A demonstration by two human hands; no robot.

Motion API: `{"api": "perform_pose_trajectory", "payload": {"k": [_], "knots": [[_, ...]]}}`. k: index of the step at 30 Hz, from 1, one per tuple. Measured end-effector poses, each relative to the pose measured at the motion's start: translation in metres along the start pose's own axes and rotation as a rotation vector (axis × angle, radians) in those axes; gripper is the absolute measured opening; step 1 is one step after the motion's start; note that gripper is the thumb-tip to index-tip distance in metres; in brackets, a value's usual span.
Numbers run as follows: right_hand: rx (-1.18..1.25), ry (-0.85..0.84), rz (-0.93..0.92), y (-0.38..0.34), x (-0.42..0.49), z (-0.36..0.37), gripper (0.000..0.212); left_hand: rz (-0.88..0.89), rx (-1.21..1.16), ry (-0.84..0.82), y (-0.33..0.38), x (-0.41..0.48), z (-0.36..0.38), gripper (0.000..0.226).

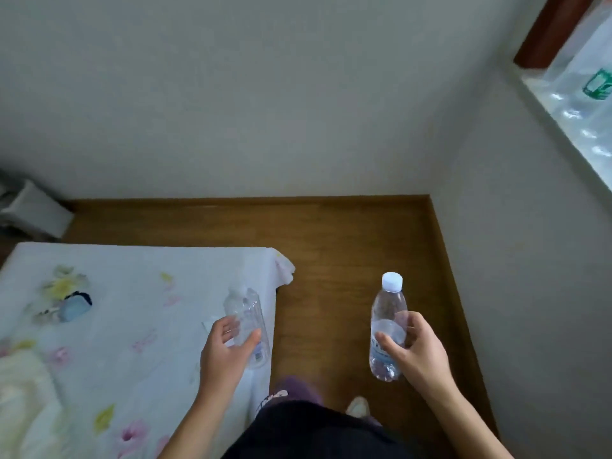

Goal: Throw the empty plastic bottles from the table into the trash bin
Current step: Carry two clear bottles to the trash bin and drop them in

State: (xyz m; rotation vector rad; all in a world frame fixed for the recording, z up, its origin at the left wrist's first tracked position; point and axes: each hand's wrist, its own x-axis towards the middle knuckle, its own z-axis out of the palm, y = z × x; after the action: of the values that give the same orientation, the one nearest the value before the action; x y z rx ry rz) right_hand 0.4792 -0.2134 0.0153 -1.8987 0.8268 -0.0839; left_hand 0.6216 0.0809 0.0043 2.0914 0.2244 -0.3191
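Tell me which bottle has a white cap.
The bottle in the right hand, over the wooden floor; the other bottle, in the left hand over the flowered cloth, shows none.

Room corner: a pale grey-white wall over a brown wooden floor.
At 8 o'clock spreads a white cloth printed with pink and yellow flowers; on it, toward 9 o'clock, lies a small pale blue object with a dark edge, and at 7 o'clock a cream fluffy fabric. A blurred white box-shaped thing stands at 9 o'clock. At 2 o'clock a clear plastic bag with a green print rests on a pale window sill, beside a dark red-brown frame.
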Motion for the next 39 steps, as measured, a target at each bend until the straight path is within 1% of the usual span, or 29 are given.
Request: {"api": "perform_pose_trajectory", "payload": {"k": [2,3,6,9,13,15,19,23,26,29,33,37,39], "knots": [[-0.013,-0.055,-0.053,-0.026,0.043,0.005,0.071,-0.069,-0.043,0.096,0.002,0.016,-0.005,0.044],[-0.020,-0.077,-0.074,-0.038,0.065,0.009,0.071,-0.098,-0.067,0.137,0.003,0.025,-0.007,0.044],[-0.056,-0.140,-0.129,-0.066,0.131,0.026,0.059,-0.167,-0.109,0.219,0.008,0.062,-0.007,0.045],[-0.101,-0.175,-0.140,-0.082,0.194,0.043,0.050,-0.205,-0.144,0.260,0.022,0.110,-0.001,0.044],[-0.152,-0.151,-0.121,-0.098,0.263,0.049,0.047,-0.217,-0.133,0.230,0.056,0.184,0.013,0.042],[-0.155,-0.114,-0.105,-0.107,0.295,0.049,0.046,-0.180,-0.108,0.198,0.082,0.224,0.021,0.043],[-0.175,-0.095,-0.066,-0.127,0.354,0.043,0.047,-0.110,-0.052,0.131,0.139,0.298,0.037,0.045],[-0.244,-0.078,-0.057,-0.142,0.432,0.043,0.046,-0.107,-0.075,0.132,0.184,0.368,0.054,0.051],[-0.272,-0.112,-0.069,-0.160,0.503,0.053,0.051,-0.150,-0.102,0.159,0.198,0.417,0.065,0.055],[-0.296,-0.202,-0.111,-0.193,0.573,0.074,0.054,-0.225,-0.140,0.237,0.212,0.456,0.068,0.056],[-0.335,-0.418,-0.181,-0.257,0.646,0.116,0.052,-0.344,-0.161,0.380,0.218,0.483,0.063,0.051],[-0.426,-0.655,-0.286,-0.319,0.693,0.175,0.045,-0.447,-0.188,0.526,0.213,0.485,0.052,0.049],[-0.439,-0.742,-0.333,-0.347,0.709,0.213,0.050,-0.517,-0.194,0.615,0.206,0.478,0.044,0.055]]}}
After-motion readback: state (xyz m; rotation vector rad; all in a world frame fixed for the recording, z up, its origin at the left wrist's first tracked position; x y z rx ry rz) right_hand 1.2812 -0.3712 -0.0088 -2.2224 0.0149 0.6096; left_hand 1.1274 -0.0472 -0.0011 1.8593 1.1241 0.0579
